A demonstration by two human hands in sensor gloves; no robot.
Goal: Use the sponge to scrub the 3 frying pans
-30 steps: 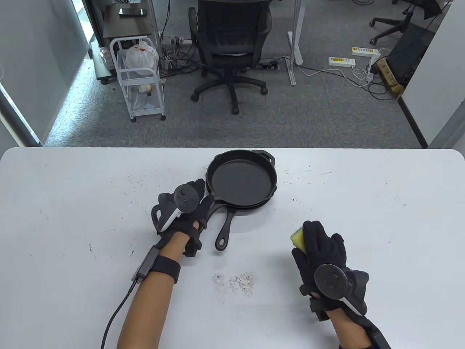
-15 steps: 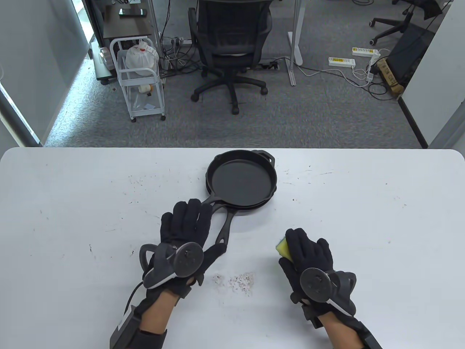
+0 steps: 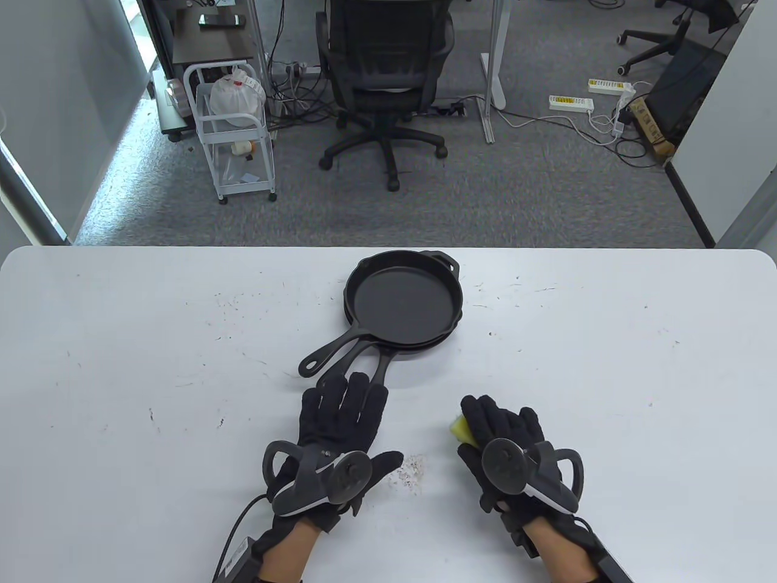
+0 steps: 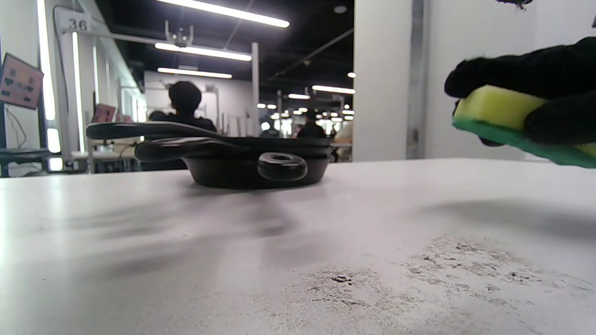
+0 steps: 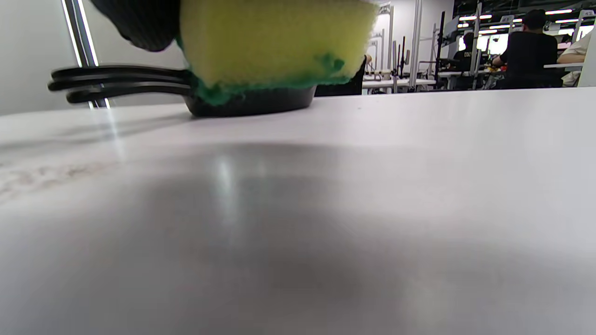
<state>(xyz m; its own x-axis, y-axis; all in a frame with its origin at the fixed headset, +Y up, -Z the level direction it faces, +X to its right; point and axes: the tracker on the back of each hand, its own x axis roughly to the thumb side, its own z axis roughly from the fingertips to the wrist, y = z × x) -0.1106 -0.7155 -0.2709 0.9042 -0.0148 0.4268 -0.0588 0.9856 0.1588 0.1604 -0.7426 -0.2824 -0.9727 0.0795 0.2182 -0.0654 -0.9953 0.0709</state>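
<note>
No scrubbing is under way at this moment: the three frying pans (image 3: 403, 303) sit nested in one stack near the middle of the counter (image 3: 121, 340), a little toward its far edge, and neither hand touches them. The right hand (image 3: 504, 443) hovers just above the counter near the near edge, its fingers (image 3: 485, 419) curled around the sponge (image 3: 459, 430) with the green scouring face turned down (the right wrist view shows a shadow under it, so it seems lifted clear). The left hand (image 3: 340, 425) lies with fingers straight and spread, holding nothing, just short of the nearest handle tip. The likely next move is for the left hand to steady a handle while the sponge is carried to the top pan's bowl. The pans are black, matte, cast-iron in look, with their handles (image 3: 328, 355) fanned toward the near-left; the top bowl looks bare. A patch of grey crumbs (image 3: 413, 470) lies between the hands.
</note>
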